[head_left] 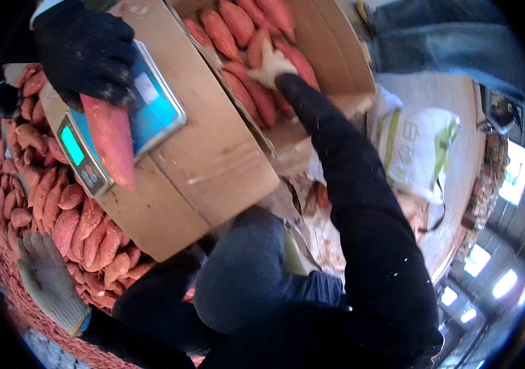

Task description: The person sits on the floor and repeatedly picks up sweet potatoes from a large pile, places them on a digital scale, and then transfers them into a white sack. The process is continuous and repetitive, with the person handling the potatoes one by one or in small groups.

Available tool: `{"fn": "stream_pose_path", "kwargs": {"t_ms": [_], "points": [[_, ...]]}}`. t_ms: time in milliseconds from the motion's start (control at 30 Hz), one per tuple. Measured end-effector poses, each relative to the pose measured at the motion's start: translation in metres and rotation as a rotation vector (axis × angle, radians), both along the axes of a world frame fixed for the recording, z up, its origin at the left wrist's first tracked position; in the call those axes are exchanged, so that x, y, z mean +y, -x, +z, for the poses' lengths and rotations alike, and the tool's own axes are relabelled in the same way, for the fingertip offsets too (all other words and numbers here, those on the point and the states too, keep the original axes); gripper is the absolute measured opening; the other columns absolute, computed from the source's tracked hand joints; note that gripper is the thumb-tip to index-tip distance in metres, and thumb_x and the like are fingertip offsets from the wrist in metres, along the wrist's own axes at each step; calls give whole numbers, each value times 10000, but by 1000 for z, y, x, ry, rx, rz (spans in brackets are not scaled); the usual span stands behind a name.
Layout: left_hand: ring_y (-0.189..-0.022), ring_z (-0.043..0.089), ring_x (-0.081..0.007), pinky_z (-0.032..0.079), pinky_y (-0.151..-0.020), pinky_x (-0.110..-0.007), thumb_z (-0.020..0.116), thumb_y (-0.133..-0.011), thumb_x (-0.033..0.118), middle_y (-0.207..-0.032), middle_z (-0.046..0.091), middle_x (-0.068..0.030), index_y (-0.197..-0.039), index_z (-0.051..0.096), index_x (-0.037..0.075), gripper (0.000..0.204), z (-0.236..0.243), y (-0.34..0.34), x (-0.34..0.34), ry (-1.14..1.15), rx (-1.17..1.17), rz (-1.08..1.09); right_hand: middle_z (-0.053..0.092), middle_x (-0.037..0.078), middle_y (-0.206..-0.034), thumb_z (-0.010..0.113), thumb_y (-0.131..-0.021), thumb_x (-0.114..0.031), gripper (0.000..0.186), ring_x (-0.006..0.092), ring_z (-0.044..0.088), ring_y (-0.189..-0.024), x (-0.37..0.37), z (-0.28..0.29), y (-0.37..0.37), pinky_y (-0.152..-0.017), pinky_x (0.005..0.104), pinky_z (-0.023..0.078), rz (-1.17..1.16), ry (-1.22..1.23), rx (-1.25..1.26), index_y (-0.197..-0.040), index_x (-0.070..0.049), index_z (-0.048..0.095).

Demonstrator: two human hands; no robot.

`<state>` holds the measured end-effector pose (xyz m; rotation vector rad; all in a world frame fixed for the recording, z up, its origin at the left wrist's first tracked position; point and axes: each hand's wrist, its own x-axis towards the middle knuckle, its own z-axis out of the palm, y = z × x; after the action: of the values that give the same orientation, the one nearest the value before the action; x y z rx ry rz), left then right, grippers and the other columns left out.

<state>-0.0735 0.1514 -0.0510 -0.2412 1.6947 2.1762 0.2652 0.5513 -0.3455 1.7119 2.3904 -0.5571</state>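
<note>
My right hand (273,66), in a pale glove, reaches into a cardboard box (330,46) and has its thumb and fingers about a sweet potato (256,48). More red-skinned sweet potatoes lie in rows around it. At the lower left my left hand (52,280), in a greyish-white knit glove, is open with its palm showing, beside a heap of sweet potatoes (90,237). It holds nothing. Another person's black-gloved hand (87,52) grips a large sweet potato (110,138) over a digital scale (161,114) with a blue top and a lit green display.
The scale sits on a flat cardboard surface (195,172) before me. A white and green bag (419,147) stands right of the box. Someone's jeans-clad leg (447,43) is at the upper right. My knee (238,264) is bent below the cardboard.
</note>
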Motion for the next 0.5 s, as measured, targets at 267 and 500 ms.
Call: {"fn": "stream_pose_path", "kwargs": {"t_ms": [267, 500], "points": [[-1436, 287, -390, 224, -1222, -520, 438, -1038, 266, -1536, 296, -256, -1463, 310, -86, 567, 16, -28, 12, 55, 211, -113, 556, 160, -1317, 596, -930, -397, 540, 292, 584, -1147, -77, 243, -127, -951, 375, 482, 354, 402, 671, -1345, -61, 516], [-1340, 402, -350, 332, -1154, -482, 455, -1022, 271, -1423, 421, -230, -1368, 417, -56, 477, 24, -60, 26, 20, 275, -280, 684, 149, -1058, 620, -929, -303, 468, 221, 663, -916, -260, 147, -215, -798, 325, 528, -140, 1193, 369, -1270, 15, 580]]}}
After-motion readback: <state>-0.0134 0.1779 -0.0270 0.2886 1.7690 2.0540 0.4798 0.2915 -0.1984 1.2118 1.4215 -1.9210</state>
